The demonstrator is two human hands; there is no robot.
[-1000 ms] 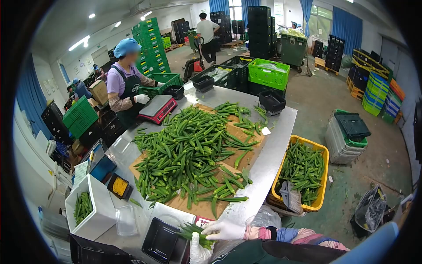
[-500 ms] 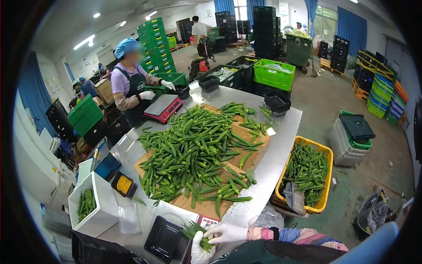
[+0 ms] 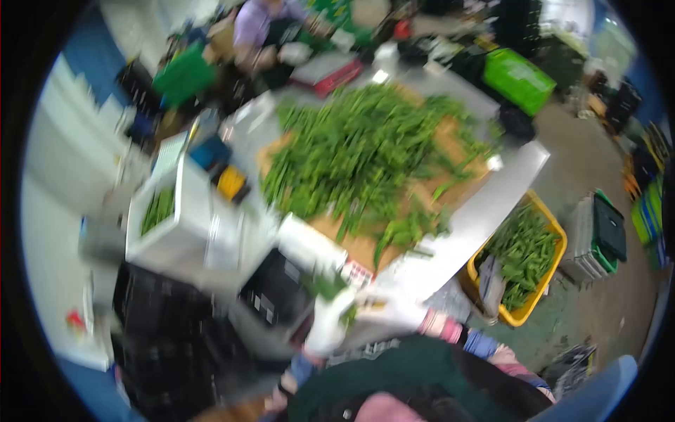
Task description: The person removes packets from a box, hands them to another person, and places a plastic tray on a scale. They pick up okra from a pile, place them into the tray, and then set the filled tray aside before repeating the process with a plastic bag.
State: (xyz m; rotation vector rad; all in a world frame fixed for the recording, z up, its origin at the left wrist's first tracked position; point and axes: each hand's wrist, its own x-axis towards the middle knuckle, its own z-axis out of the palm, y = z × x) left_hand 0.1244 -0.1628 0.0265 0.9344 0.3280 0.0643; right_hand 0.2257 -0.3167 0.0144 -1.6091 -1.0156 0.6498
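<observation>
My left hand (image 3: 329, 322), in a white glove, is closed around a small bunch of okra (image 3: 325, 285), its tips sticking out past the fingers. Close beside it is my gloved right hand (image 3: 394, 311), its fingers smeared by motion. A black plastic tray (image 3: 271, 292) lies just left of the bunch, on or by a scale whose white platform (image 3: 313, 239) and red-and-white keypad (image 3: 357, 273) show beyond my hands. Farther across the metal table (image 3: 485, 235), a big heap of okra (image 3: 358, 151) covers brown cardboard.
To the right stands a yellow crate (image 3: 559, 246) of okra. A white box (image 3: 184, 204) with okra and a yellow-filled black tray (image 3: 230, 184) are left. Across the table, a co-worker in a purple top (image 3: 254, 28) is near a red scale (image 3: 327, 76). A bright green crate (image 3: 519, 81) stands behind.
My view has tilted down and swung, so the picture is blurred and my apron shows more. The okra bunch stays in my left hand. My right hand sits slightly farther from it.
</observation>
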